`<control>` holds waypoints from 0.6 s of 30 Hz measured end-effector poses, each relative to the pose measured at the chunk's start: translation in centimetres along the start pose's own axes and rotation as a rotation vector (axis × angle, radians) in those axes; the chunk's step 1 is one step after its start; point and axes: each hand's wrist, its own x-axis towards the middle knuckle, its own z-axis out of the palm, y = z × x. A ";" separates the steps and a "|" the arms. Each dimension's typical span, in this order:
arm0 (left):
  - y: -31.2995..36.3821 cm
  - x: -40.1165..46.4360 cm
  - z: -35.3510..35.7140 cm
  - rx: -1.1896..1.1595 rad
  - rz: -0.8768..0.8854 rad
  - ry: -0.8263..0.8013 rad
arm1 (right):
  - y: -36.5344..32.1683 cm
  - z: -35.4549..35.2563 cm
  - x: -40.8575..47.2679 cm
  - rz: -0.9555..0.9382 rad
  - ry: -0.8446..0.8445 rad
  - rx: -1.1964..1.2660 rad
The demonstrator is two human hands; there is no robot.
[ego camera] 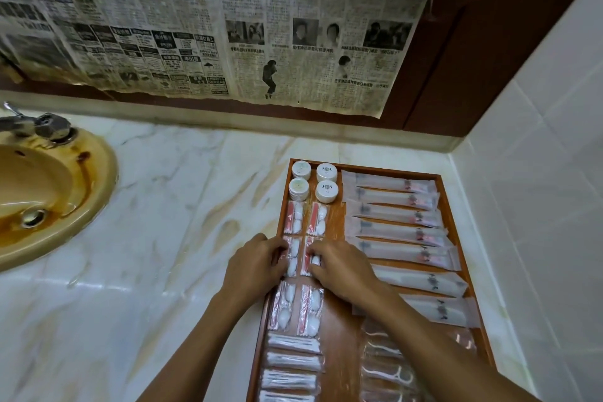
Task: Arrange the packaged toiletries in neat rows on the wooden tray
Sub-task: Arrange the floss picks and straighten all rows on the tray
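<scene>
Both hands sit on the tray's middle packets: left hand (253, 266) has curled fingers touching one clear packet (292, 256), right hand (342, 266) pinches the neighbouring packet (311, 259). Marble counter (163, 238) carries the wooden tray (339, 336), set in the corner by the tiled wall. Long sachets (396, 217) fill its right column. Cotton-swab packs (292, 362) lie nearest. Four round white tubs (313, 181) stand at the far left corner.

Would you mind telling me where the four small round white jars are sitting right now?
In the head view, the four round jars sit two by two in the far left corner of the wooden tray, left of the long sachets and just beyond the cotton-pad packets.
</scene>
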 end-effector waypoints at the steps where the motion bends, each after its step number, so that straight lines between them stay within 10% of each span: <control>1: 0.0 0.0 0.0 0.011 -0.001 0.002 | 0.0 0.1 0.0 -0.004 0.003 0.003; 18: 1.4 4.1 -0.6 -0.043 -0.078 0.148 | 1.4 -1.7 4.2 0.105 0.144 0.030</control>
